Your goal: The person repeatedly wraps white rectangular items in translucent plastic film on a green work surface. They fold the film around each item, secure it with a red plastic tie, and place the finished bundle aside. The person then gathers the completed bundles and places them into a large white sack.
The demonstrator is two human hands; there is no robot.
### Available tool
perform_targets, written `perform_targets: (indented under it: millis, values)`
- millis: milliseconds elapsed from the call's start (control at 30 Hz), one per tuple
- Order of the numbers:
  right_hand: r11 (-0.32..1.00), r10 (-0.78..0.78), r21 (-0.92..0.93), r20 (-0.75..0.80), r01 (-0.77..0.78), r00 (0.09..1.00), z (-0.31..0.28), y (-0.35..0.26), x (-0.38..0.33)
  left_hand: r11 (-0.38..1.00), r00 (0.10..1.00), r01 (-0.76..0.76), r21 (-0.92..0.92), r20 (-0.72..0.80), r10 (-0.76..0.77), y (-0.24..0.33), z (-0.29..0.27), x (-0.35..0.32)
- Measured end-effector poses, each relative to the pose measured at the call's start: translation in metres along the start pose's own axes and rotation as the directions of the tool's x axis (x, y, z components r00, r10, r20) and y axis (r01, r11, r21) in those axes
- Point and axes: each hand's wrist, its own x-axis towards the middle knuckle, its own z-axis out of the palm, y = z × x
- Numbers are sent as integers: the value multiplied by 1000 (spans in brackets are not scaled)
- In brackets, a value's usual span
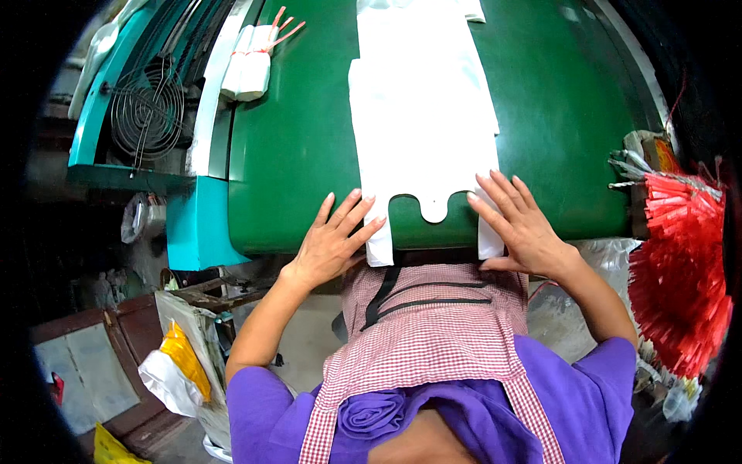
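A stack of white plastic T-shirt bags (pixel 421 124) lies lengthwise on the green conveyor belt (pixel 301 155). Its handle end, two strips with a rounded tab between them, points toward me and reaches the belt's near edge. My left hand (pixel 332 236) rests with fingers spread at the left handle strip, fingertips touching the plastic. Over the right strip lies my right hand (pixel 518 224), its fingers also spread and laid on the bags. Neither hand is closed around anything.
A rolled white bundle tied with red string (pixel 249 66) sits at the belt's left edge. Left of it stands a teal machine frame (pixel 202 224) with a round fan guard (pixel 148 108). A thick bunch of red plastic strips (pixel 680 271) hangs at the right.
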Motion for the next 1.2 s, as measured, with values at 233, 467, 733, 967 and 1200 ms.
perform_targets:
  millis: [233,467,733,967,1200]
  values:
    - [992,-127,-4,-232,129,964,12,31,-16,927,957,-211,-310,-259,131,-12,-11,39]
    - [782,206,623,-255,-2,945,-7,5,77,964,969,242,-112,-22,-246,1,-10,133]
    - [997,-61,31,-181,68,982,31,-14,63,966,879,-255,48,-404,252,33,1,59]
    - [963,131,261,-244,-65,961,-2,13,94,846,951,176,-503,-134,-278,15,-22,107]
    - [1000,-27,-15,-310,23,950,32,8,76,1000,933,-24,-18,-360,16,14,-25,99]
